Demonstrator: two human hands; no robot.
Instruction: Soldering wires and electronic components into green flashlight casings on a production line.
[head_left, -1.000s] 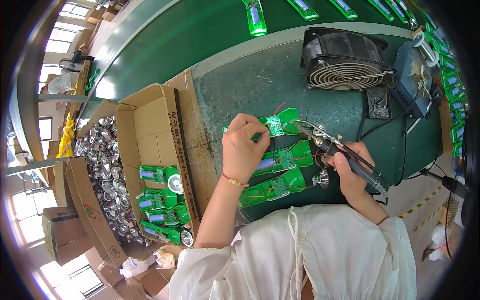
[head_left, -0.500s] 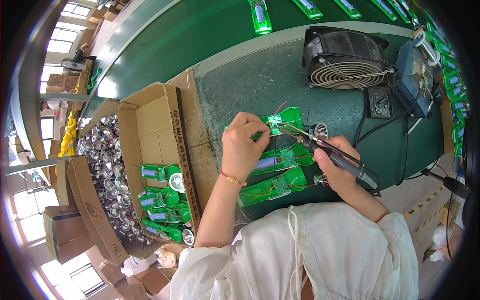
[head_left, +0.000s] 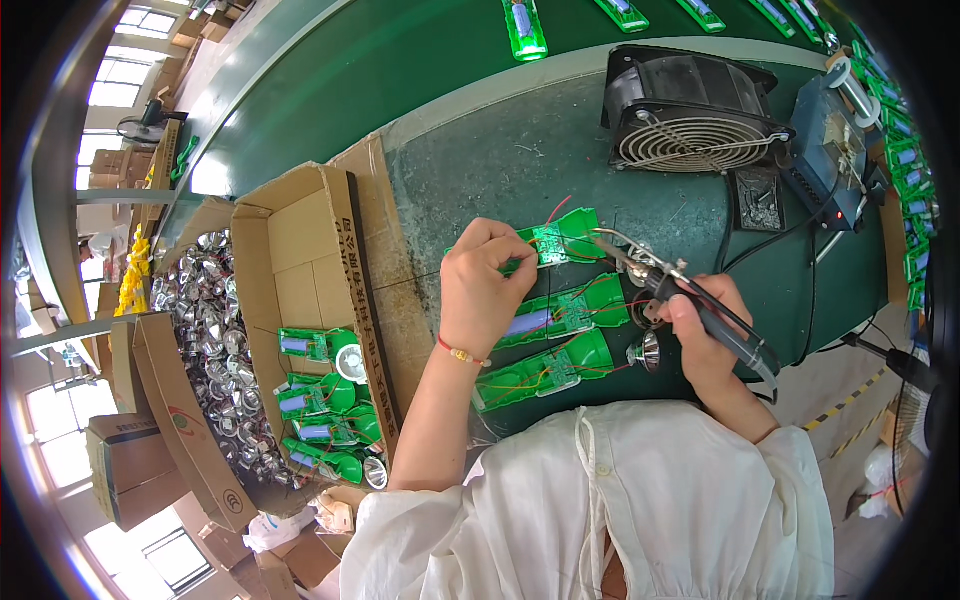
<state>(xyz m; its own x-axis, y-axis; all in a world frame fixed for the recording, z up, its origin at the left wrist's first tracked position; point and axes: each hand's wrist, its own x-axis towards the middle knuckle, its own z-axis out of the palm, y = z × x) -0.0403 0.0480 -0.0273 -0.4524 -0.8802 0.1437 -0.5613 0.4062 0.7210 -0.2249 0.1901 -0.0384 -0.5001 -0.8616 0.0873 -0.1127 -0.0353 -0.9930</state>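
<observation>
My right hand (head_left: 712, 325) grips a soldering iron (head_left: 705, 315) with a thin metal tube along it. The iron's tip points left, just off the right end of the top green flashlight housing (head_left: 580, 232). Inside that housing lies a lit green circuit board (head_left: 549, 243) with thin wires. My left hand (head_left: 487, 278) is pinched at the board's left side, apparently on a thin wire; the fingers mostly hide it. Two more open green housings lie below, a middle one (head_left: 604, 296) and a lower one (head_left: 592, 352), with boards and red wires. A silver reflector (head_left: 645, 350) sits beside them.
A black fan (head_left: 690, 110) and a blue soldering station (head_left: 828, 150) stand at the back right. On the left, a cardboard box (head_left: 290, 235) contains green housings, beside a heap of silver reflectors (head_left: 210, 350). Lit housings (head_left: 526, 30) lie on the green belt behind.
My right hand has drawn the soldering iron right and slightly down, taking its tip away from the circuit board. My left hand stays pinched in nearly the same place.
</observation>
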